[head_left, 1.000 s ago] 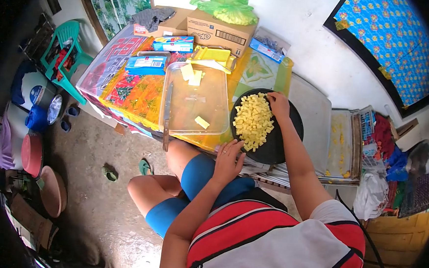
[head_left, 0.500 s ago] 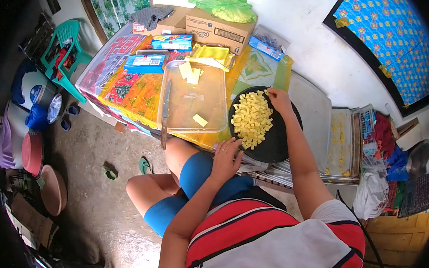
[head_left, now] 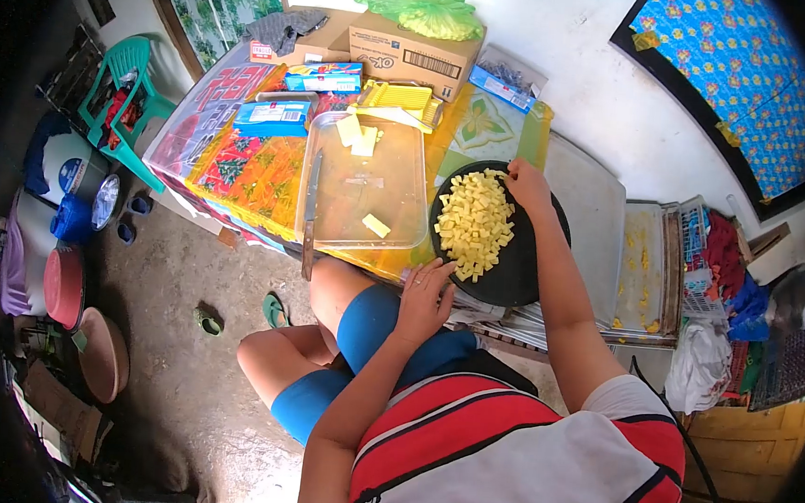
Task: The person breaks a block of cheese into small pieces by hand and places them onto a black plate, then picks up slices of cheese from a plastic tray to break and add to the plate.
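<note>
A round black tray (head_left: 539, 251) sits at the right of the table, its left half heaped with small yellow cubes (head_left: 474, 224) that look like cheese. My right hand (head_left: 528, 187) is at the tray's far side beside the heap, fingers pinched together; what they hold, if anything, is too small to make out. At the near left rim rests my left hand (head_left: 425, 299), fingers stretched out and somewhat apart. Left of the tray is a clear plastic lid or shallow container (head_left: 359, 207) bearing pale yellow slabs (head_left: 361, 138) and a single yellow piece (head_left: 376, 225). A knife (head_left: 311, 214) lies along its left edge.
Behind the plastic container are blue boxes (head_left: 272, 118), a yellow slotted tray (head_left: 395, 98) and a cardboard box (head_left: 405, 53) with a green bag (head_left: 426, 11) on top. Metal trays (head_left: 590, 203) stand to the right. A green chair (head_left: 123, 78) is at the far left.
The view has shifted very slightly. Both hands keep nearly the same places at the black tray, and the cubes look much the same.
</note>
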A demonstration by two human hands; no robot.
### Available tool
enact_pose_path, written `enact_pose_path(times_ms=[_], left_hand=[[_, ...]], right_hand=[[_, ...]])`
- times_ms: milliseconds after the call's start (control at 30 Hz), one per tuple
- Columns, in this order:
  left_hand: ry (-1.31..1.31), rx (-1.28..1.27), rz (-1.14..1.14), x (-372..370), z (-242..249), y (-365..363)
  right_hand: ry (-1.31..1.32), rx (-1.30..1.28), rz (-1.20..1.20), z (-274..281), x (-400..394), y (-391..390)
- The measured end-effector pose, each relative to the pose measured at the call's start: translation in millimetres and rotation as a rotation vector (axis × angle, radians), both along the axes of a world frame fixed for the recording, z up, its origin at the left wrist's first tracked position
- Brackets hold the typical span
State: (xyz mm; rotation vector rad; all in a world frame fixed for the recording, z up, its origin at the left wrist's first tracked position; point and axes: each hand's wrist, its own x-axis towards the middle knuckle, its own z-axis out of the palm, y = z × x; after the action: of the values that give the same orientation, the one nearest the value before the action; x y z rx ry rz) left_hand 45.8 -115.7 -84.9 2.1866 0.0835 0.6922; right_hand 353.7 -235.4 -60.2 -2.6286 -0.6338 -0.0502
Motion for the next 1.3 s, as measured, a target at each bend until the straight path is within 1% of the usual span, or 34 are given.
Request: enact_pose_path(times_ms=[100,200,300,400,500,600,700,800,1000,1100,1200,1300], left_hand=[[-0.007,-0.008,-0.010,0.4,0.8,0.5],[-0.016,-0.012,-0.014,0.8,-0.7,1.0],[-0.011,-0.014,-0.024,1.2,-1.8,1.6],[-0.009,-0.012,-0.020,1.2,-2.6,2.5],[-0.008,-0.014,-0.016,0.5,-1.1,2.1],[-0.017,-0.016,-0.015,0.8,-1.8,2.1],[-0.013,-0.007,-0.023,0.5,-1.3,2.9],[-0.005,-0.032,-0.057,0.9,-2.9,3.9],[-0.022,-0.011,-0.021,0.7,0.3,2.4],[-0.007,-0.039,-0.045,0.5,-0.6,2.5],[-0.008,-0.028,-0.046,0.6,-1.4,2.8],[-0.010,-0.034,-0.048,0.2,0.1,3.2]], right_hand=[[-0.041,0.039,0.068,2.7,-4.0,1.8],[-0.007,-0.030,0.063,12.7,-11.6,8.9],[-0.035,0.005,0.061,5.5,-8.0,9.2],[-0.076,-0.022,0.072,4.1,-8.8,10.0],[-0.038,0.079,0.083,-2.9,-2.1,7.9],[0.073,0.239,0.051,-9.5,8.1,2.2],[0.040,0.366,0.099,-17.5,14.1,-4.3],[0.081,0.371,0.117,-18.3,15.6,-8.3],[0.110,0.060,0.158,-4.7,11.8,-6.9],[0.039,0.030,0.199,-6.3,10.1,-2.4],[-0.046,0.093,0.194,-9.4,7.4,0.4],[-0.108,0.036,0.211,-10.4,7.0,1.4]])
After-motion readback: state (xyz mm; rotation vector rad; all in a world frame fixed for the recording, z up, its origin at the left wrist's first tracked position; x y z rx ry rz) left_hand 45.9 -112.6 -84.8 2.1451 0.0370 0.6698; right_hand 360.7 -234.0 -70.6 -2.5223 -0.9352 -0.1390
